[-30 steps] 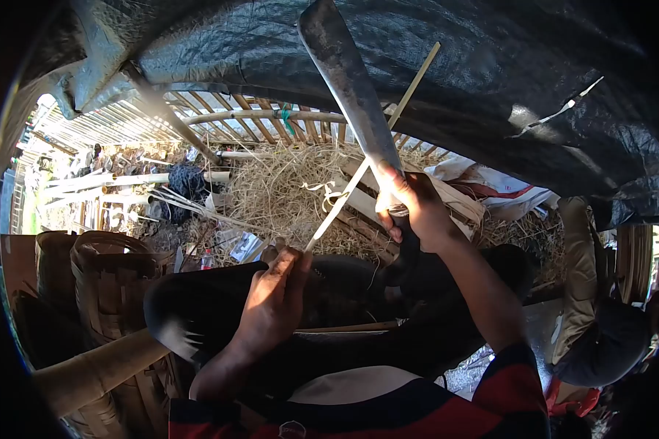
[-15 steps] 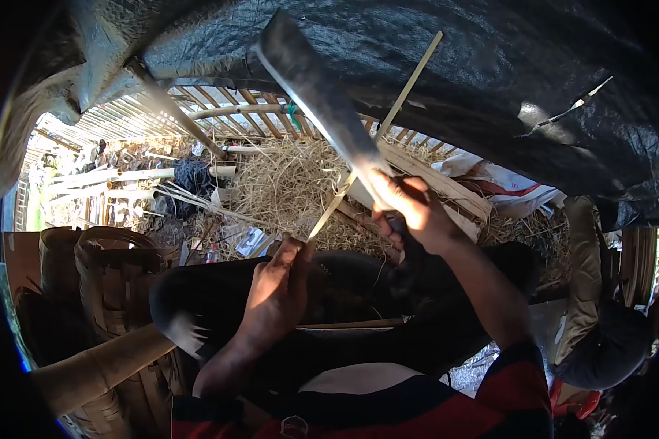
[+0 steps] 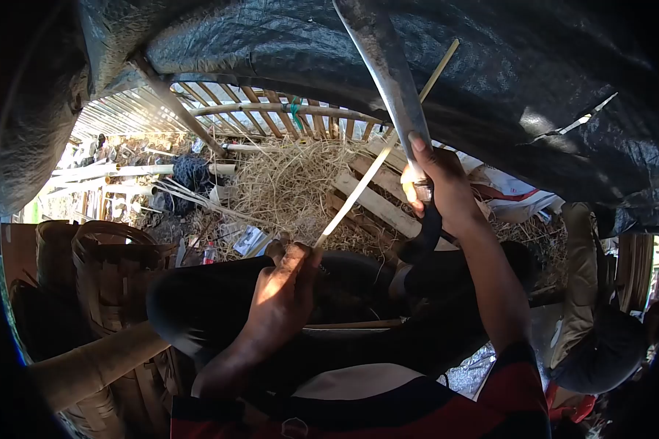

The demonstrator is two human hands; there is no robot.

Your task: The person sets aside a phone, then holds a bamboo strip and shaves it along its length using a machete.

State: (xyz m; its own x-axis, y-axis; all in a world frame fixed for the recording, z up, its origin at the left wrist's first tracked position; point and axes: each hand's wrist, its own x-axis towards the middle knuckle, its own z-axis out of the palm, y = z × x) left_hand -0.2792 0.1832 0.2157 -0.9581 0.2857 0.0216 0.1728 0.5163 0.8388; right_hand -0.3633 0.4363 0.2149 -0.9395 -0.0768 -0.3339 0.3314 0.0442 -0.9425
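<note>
My left hand (image 3: 285,289) is closed around the lower end of a thin bamboo strip (image 3: 359,192), which slants up and to the right. My right hand (image 3: 447,186) grips a machete (image 3: 388,69) by its dark handle, the thumb lying along the base of the blade. The broad blade points up and passes over the upper part of the strip; whether they touch I cannot tell. Both hands are above my dark-trousered legs (image 3: 220,300). Below the strip lies a heap of pale shavings (image 3: 289,183).
Split wood pieces (image 3: 381,205) lie beyond my knees. A woven basket (image 3: 113,271) and a thick bamboo pole (image 3: 102,366) are at the left. Black plastic sheeting (image 3: 534,58) hangs overhead, with a slatted bamboo fence (image 3: 263,117) behind the shavings.
The machete has swung up and to the right, its blade now steeper. My right hand has risen slightly to the right. The left hand keeps its hold, having barely shifted.
</note>
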